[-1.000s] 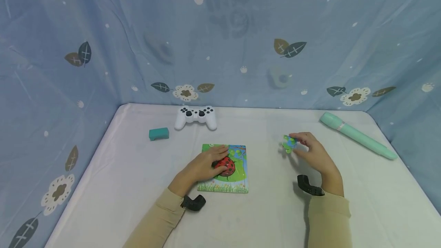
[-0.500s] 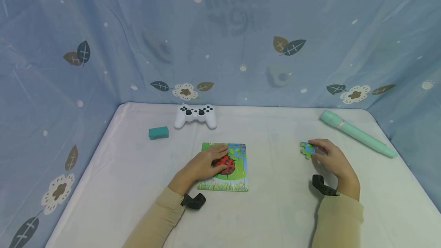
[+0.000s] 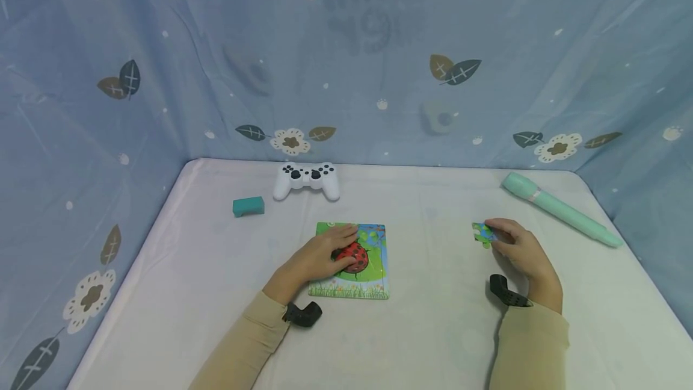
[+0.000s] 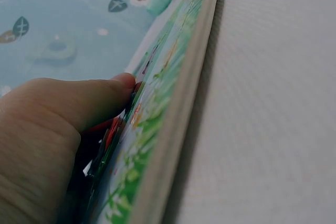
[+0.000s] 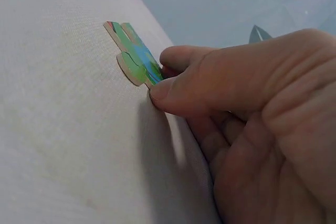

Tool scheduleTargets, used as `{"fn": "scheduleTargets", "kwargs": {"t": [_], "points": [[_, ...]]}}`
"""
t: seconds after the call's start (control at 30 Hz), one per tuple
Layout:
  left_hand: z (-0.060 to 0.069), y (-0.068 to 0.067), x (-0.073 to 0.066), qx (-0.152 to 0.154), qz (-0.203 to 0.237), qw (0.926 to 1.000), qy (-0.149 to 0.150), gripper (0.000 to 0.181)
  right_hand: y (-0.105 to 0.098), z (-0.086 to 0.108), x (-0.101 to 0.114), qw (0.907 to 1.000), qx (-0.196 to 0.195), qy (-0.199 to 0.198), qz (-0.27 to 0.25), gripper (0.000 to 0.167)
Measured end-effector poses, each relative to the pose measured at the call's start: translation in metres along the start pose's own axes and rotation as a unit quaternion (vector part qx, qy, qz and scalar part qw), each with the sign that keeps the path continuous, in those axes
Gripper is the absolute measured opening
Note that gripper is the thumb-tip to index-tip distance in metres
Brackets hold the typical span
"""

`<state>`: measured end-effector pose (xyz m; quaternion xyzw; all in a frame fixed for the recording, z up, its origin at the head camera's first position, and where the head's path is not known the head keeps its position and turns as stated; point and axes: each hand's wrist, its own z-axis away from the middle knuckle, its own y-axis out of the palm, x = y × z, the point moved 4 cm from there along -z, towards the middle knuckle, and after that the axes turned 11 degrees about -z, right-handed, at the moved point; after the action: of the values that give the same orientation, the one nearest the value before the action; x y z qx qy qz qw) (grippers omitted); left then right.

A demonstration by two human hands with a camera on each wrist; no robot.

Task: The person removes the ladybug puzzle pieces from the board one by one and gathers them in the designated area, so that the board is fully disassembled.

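A square ladybug puzzle board (image 3: 373,289) lies flat near the middle of the white table. The left hand (image 3: 319,257) rests on its left part, fingers extended across the picture; in the left wrist view the thumb of that hand (image 4: 58,108) touches the board's surface (image 4: 152,124). To the right, the right hand (image 3: 522,254) pinches a small green and blue puzzle piece (image 3: 482,233) by its right side. The right wrist view shows the thumb and a finger of this hand (image 5: 241,93) on the piece (image 5: 134,56), which is at or just above the tablecloth.
Behind the board lies a white game controller (image 3: 307,179), with a teal block (image 3: 248,206) to its left. A mint-green microphone-shaped object (image 3: 563,209) lies diagonally at the back right. A blue patterned curtain (image 3: 379,65) stands along the table's back and sides.
Over the last second the right hand has moved right and slightly toward the near edge with the piece, then nearly stopped. The left hand has stayed on the board.
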<state>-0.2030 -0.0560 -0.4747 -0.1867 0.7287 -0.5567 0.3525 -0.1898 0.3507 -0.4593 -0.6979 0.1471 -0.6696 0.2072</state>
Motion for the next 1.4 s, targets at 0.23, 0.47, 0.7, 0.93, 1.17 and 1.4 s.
{"fn": "scheduleTargets", "kwargs": {"t": [0.23, 0.47, 0.7, 0.93, 1.17, 1.4], "points": [[-0.002, 0.0, 0.001, -0.001, 0.001, 1.0, 0.003, 0.059, -0.004, 0.001, 0.004, 1.0, -0.001, -0.002, -0.008, 0.048], [-0.002, -0.001, -0.002, -0.002, 0.002, 1.0, 0.007, 0.06, -0.002, 0.003, 0.016, 0.9997, -0.002, 0.003, -0.023, 0.058], [-0.003, -0.001, -0.003, 0.001, 0.007, 1.0, -0.001, 0.063, 0.02, -0.008, 0.038, 0.9964, 0.016, -0.053, -0.064, 0.052], [-0.001, -0.006, -0.002, -0.008, 0.017, 0.9995, -0.024, 0.067, 0.059, -0.022, 0.065, 0.9882, 0.057, -0.098, -0.103, 0.049], [0.004, -0.014, 0.006, -0.015, 0.004, 0.9989, -0.044, 0.07, 0.114, -0.033, 0.098, 0.9805, 0.1, -0.141, -0.092, 0.052], [0.011, -0.017, 0.013, -0.016, 0.001, 0.9986, -0.051, 0.068, 0.167, -0.031, 0.124, 0.9774, 0.137, -0.144, -0.072, 0.051]]}}
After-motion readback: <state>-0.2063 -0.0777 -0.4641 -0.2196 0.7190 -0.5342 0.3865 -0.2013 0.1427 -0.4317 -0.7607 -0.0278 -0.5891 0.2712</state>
